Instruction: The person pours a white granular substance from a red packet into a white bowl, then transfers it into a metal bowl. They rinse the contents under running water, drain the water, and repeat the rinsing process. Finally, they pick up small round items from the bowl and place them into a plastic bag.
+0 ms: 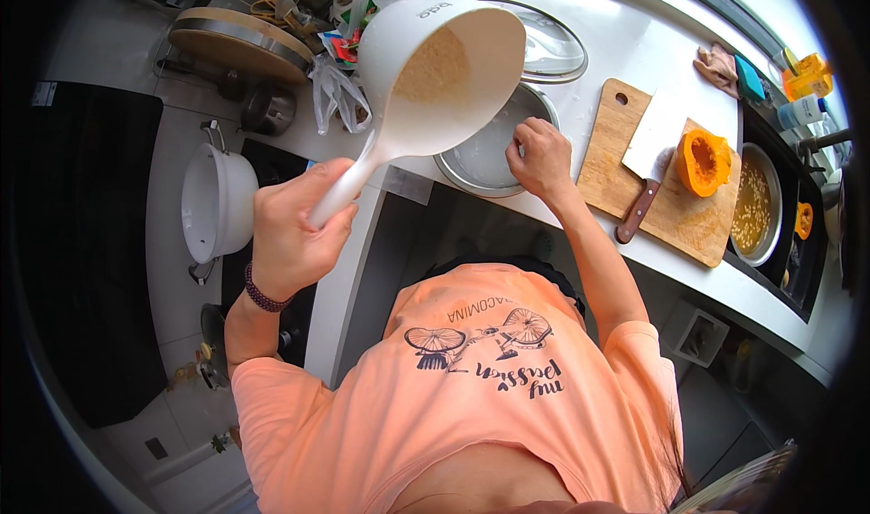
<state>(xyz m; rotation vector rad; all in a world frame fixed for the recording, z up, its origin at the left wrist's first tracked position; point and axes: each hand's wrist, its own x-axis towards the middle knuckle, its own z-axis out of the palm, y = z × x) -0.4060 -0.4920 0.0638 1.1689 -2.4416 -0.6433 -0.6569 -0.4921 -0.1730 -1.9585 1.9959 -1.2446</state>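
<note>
Gripped by its handle in my left hand (302, 225) is a deep white pan (442, 72), raised over the counter and tilted with its mouth to the right. Pale beige material lies inside, against its wall. My right hand (540, 153) hovers over or rests at the right side of a round metal basin (469, 186), its fingers curled; nothing shows in them. The pan hides part of the basin, which has something whitish inside. Right of that hand, a wooden cutting board (608, 130) bears a cleaver (646, 150) and a cut orange pumpkin (703, 162).
A glass lid (557, 45) lies behind the basin. At right, the sink holds a metal bowl (751, 204) of yellowish liquid with pale pieces. Left are a white two-handled pot (221, 201), a small metal pot (268, 108), a round wooden board (238, 41) and a plastic bag (333, 89).
</note>
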